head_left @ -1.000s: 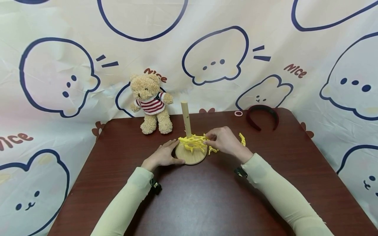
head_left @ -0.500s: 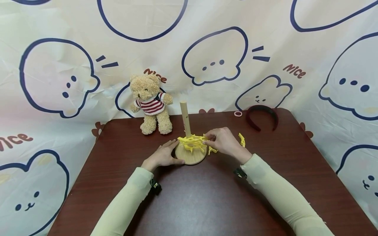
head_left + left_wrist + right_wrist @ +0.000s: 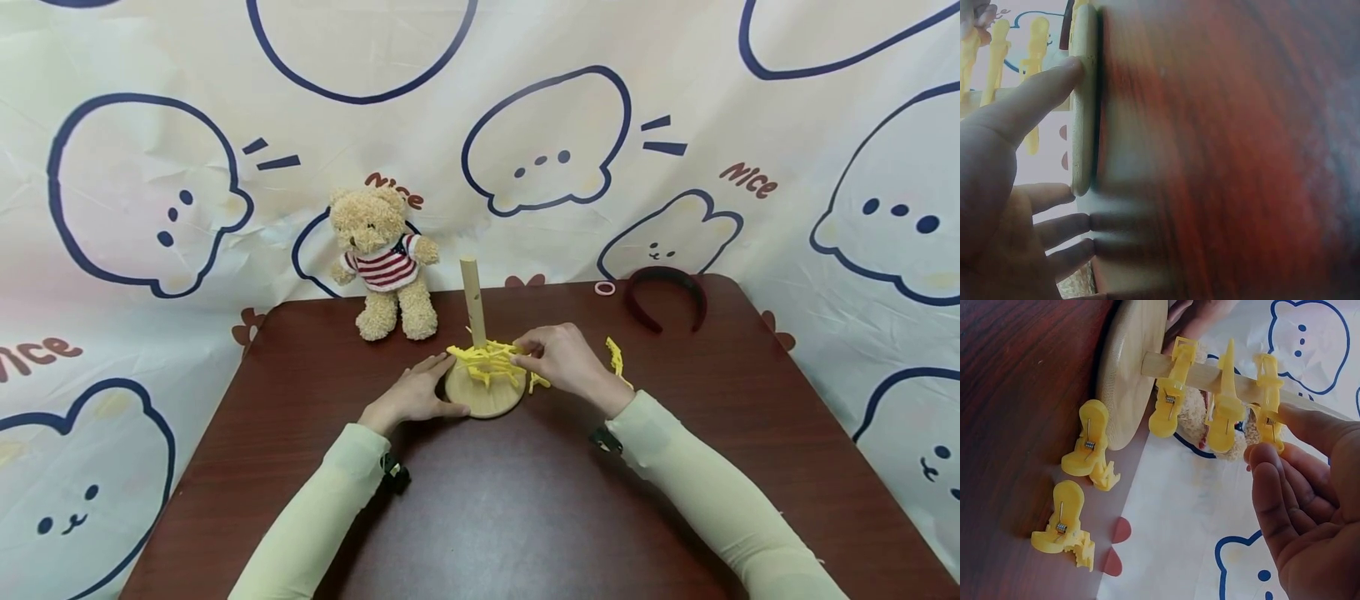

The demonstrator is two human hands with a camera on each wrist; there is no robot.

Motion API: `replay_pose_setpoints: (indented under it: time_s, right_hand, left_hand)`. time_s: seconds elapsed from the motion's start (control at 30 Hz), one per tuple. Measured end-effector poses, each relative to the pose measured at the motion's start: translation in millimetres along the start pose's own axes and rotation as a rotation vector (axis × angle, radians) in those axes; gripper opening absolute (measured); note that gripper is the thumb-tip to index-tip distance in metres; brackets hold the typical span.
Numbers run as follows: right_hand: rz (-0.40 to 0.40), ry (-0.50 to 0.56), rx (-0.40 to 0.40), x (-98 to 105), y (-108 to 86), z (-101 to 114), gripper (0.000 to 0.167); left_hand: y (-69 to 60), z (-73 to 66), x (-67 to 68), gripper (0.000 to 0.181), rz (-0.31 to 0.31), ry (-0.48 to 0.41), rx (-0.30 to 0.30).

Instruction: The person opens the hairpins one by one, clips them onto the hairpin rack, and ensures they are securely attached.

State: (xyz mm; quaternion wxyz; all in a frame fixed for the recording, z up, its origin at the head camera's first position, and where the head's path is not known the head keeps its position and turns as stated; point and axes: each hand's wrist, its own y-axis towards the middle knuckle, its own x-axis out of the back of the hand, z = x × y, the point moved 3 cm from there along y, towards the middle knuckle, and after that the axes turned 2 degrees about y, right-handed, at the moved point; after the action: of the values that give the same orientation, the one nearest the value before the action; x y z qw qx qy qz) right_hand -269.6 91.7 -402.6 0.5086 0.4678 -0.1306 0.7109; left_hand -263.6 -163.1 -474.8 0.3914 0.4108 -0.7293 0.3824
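Observation:
A wooden stand (image 3: 487,403) with a round base and an upright rod (image 3: 472,292) is in the middle of the table. My left hand (image 3: 410,395) holds the base's left edge, thumb in front and fingers fairly straight behind. Several yellow plastic spring clips (image 3: 487,379) are around the rod's lower part. In the right wrist view, two clips, one low (image 3: 1175,384) and one in the middle (image 3: 1225,412), sit on the rod below a third clip (image 3: 1268,378). My right hand (image 3: 562,358) pinches that top clip between thumb and fingers; its far side is hidden.
More yellow clips lie right of the base, one close by (image 3: 537,382) and one farther right (image 3: 615,356). A teddy bear (image 3: 386,271) in a striped shirt is at the back left. A dark red headband (image 3: 666,275) and a pink hair tie (image 3: 604,288) are at the back right.
My right hand has shifted very slightly left with the clip, and the top ring of clips sits a little farther left. My left hand stays on the base.

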Motion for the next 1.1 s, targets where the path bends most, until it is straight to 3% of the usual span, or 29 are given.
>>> replay_pose_setpoints:
  time_s: [0.77,1.1]
  right_hand:
    - [0.053,0.051,-0.149,-4.6,0.4,-6.9,0.031]
    - [0.056,0.058,-0.141,-6.7,-0.6,-11.8,0.034]
  left_hand:
    - [0.8,-0.7,0.3,0.106,0.0,-0.009,0.007]
    - [-0.1,-1.6,1.7,0.107,0.002,-0.013,0.011]
